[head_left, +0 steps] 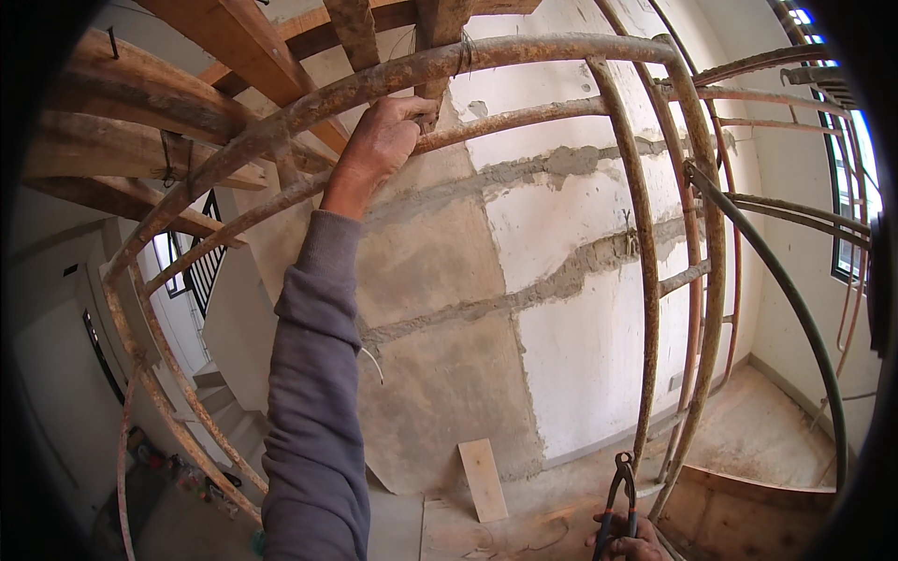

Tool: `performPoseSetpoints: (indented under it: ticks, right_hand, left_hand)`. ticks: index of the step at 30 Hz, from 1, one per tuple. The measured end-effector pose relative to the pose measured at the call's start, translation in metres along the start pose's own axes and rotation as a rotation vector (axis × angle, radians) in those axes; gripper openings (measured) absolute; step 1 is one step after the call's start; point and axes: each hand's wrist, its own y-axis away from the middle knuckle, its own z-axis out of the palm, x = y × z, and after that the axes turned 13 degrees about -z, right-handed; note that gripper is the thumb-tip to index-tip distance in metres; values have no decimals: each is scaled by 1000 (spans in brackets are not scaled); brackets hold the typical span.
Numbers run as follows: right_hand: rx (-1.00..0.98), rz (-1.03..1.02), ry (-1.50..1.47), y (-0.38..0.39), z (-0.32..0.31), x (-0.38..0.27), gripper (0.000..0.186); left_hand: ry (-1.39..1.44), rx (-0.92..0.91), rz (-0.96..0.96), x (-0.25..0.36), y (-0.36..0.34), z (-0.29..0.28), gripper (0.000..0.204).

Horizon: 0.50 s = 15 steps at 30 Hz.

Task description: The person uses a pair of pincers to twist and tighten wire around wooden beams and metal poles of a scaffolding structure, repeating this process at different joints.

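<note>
My left hand (pixel 382 140), on a raised arm in a dark grey sleeve, is closed beside the lower rusty scaffold tube (pixel 514 120). Its fingers curl at the foot of an upright piece of timber (pixel 443 23); what they grip is hidden by the hand. Above it runs the curved upper tube (pixel 402 71) of the same frame, with a thin wire (pixel 464 56) tied around it. Low in the view, my right hand (pixel 631 542) grips dark-handled pincers (pixel 617 496), their jaws pointing up.
Wooden beams (pixel 140 89) lie across the scaffold at upper left. Behind the frame stands a partly plastered wall (pixel 430 402), with a small board (pixel 482 479) near its foot. A dark hose or bar (pixel 795 299) curves down at right. Stairs (pixel 224 411) show at lower left.
</note>
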Motion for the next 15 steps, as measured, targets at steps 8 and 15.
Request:
performPoseSetpoints:
  ticks: [8, 15]
  right_hand:
    - [21, 19, -36, 5, -7, 23, 63]
    - [37, 10, -14, 2, 0, 29, 63]
  left_hand:
    - [235, -100, -141, 13, 8, -5, 30]
    - [381, -120, -158, -12, -21, -1, 37]
